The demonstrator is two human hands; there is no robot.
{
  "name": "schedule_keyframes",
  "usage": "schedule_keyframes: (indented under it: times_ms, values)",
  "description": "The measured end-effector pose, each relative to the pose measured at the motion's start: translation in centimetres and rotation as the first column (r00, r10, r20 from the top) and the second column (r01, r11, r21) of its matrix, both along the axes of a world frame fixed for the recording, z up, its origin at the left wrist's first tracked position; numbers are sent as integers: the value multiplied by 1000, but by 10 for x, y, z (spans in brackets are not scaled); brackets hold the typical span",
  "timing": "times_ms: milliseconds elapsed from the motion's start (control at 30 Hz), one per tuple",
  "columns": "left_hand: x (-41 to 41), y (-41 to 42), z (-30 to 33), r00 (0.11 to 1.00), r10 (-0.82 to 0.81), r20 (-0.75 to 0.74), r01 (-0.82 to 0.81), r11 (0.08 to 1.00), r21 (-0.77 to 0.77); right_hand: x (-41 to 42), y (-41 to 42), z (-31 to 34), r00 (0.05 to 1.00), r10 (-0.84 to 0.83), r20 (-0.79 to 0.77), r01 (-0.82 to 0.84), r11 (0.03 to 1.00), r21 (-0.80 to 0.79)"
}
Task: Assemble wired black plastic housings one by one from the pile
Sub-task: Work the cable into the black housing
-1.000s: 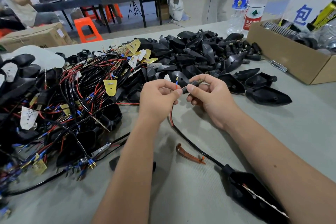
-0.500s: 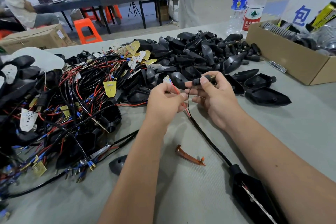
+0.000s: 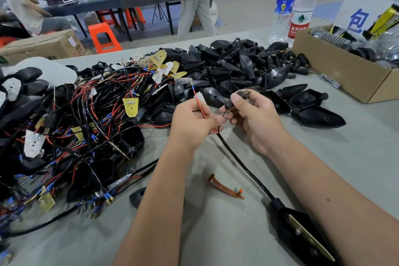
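My left hand [image 3: 194,122] pinches a thin red wire [image 3: 198,103] with a blue-tipped end pointing up. My right hand [image 3: 253,117] grips a small black stem piece [image 3: 236,98] just right of it, fingers nearly touching the left hand. From between the hands a black sheathed cable [image 3: 241,164] runs down to a black housing [image 3: 302,235] with a brass strip, lying by my right forearm. A pile of wired housings [image 3: 86,125] covers the left of the table. Empty black shells [image 3: 237,67] are heaped behind my hands.
An open cardboard box [image 3: 345,69] of round metal parts stands at the right, two water bottles [image 3: 300,8] behind it. An amber plastic strip [image 3: 224,188] and a small black cap [image 3: 136,197] lie on the grey table. People and orange stools are beyond the table's far edge.
The red wire has been drawn out longer above my left hand. My right hand has shifted up and right with the stem piece. A person in the background walked left.
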State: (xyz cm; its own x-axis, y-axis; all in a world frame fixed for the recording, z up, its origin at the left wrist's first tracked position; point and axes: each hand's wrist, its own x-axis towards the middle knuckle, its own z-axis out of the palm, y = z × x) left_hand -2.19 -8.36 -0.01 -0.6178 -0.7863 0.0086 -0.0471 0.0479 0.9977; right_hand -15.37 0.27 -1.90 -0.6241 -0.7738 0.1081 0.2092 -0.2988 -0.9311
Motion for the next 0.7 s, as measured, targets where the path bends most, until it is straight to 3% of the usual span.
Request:
schedule_keyframes:
  times_ms: [167,333,533,700]
  values:
    - [-6,2,-6,996,71,-58,-75,995,-72,1,-3,-3,996,36,-87,-32,998,46]
    - [-10,5,-10,968,250,10,-242,946,-214,3,-2,-4,988,86,-126,-85,996,17]
    - [-9,6,7,962,194,-195,-171,977,130,2,-2,-2,993,14,-118,-14,1000,3]
    - [-6,2,15,898,237,-371,-165,963,215,3,-1,1,998,27,-57,-27,1000,1]
